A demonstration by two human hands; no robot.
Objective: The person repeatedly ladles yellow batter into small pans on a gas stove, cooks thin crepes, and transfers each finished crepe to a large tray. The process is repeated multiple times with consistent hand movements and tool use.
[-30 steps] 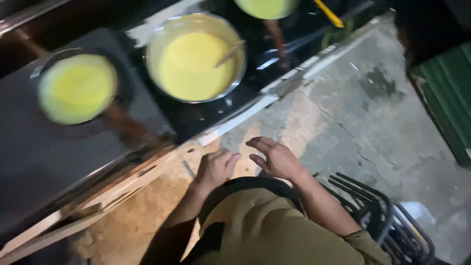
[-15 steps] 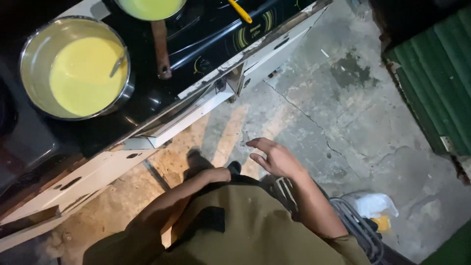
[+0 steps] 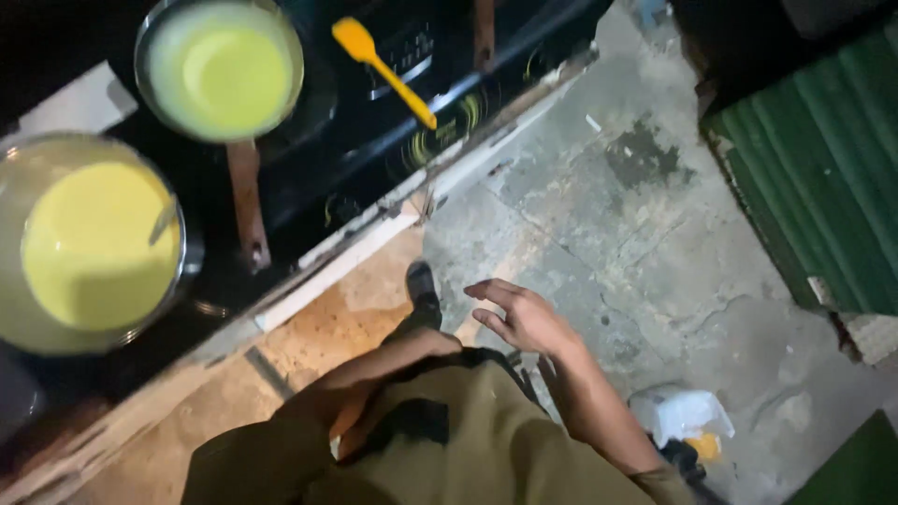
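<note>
1. Yellow batter fills the steel bowl [image 3: 89, 245] at the left edge of the table [image 3: 309, 281], and a utensil handle pokes up out of the batter.
2. Farther along the black stove top, a frying pan [image 3: 222, 70] holds a thin green-yellow layer; its brown handle points toward the near edge of the table.
3. An orange spatula [image 3: 383, 67] lies on the stove just right of the pan, untouched.
4. Neither hand is on any of these. The right hand [image 3: 524, 318] hangs out in front of the body over the cracked concrete floor [image 3: 655, 243], fingers spread and loosely curled, gripping nothing.
5. The left hand [image 3: 426, 341] is pressed against the body at the waist (only the forearm and the wrist end show well), so I cannot tell whether its fingers are open or closed.
6. My reading is that this is a pause between handling steps: the person stands beside the table with the cooking things well apart from both hands.
7. Any further work at the stove would call for a reach up and to the left, since the pan handle is the nearest part to grasp.
8. A white bag [image 3: 681, 413] lies on the floor near the right.
</note>
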